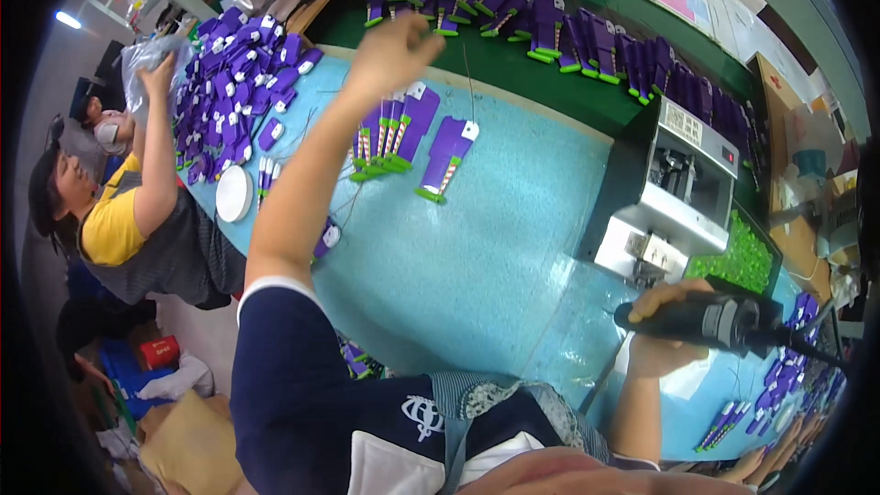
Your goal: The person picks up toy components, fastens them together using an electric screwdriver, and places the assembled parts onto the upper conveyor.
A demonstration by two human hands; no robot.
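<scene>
My left arm stretches across the blue table, and my left hand (392, 57) hovers by the near edge of the green conveyor, its fingers loosely bent and apart, with nothing visible in them. Just below it lies a bunch of purple plastic pieces (390, 133) with green ends and striped strips, thin wires on some. To the right of the bunch, one separate purple piece (446, 158) with a white tip and a wire lies flat. On the right, my right hand (662, 316) is wrapped around a black electric screwdriver (706, 319), its cable trailing rightward.
Purple pieces (600, 46) line the green conveyor (513, 60). A metal screw-feeder machine (683, 183) stands right, beside a tray of green parts (736, 257). At left are a purple pile (229, 82), a white round lid (234, 193) and a co-worker (137, 211) holding a plastic bag (151, 64).
</scene>
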